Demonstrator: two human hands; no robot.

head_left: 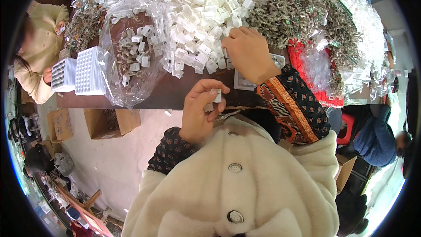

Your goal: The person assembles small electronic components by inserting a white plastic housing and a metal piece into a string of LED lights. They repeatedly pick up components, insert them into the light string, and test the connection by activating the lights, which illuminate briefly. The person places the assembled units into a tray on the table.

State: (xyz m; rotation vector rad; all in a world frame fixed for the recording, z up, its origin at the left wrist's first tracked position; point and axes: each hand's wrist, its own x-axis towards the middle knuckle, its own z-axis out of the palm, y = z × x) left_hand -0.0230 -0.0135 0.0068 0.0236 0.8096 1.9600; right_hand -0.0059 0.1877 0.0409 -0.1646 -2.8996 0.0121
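Observation:
Just past the table's front edge, my left hand (199, 109) pinches a small white plastic box (217, 96) between thumb and fingers; what else lies in the palm is hidden. My right hand (252, 55) reaches forward to the near edge of a large heap of similar white plastic boxes (193, 30). Its fingers are curled down against the heap, and their tips and anything between them are hidden. Under the right wrist, partly covered, is a white compartment tray (244, 83).
Right of the heap lie a tangled pile of small metallic pieces (289, 13) and a red bag (298, 61). To the left are a clear plastic bag (151, 72) with mixed parts and stacked white trays (90, 72). A co-worker (39, 52) sits far left. Cardboard boxes (125, 129) stand on the floor.

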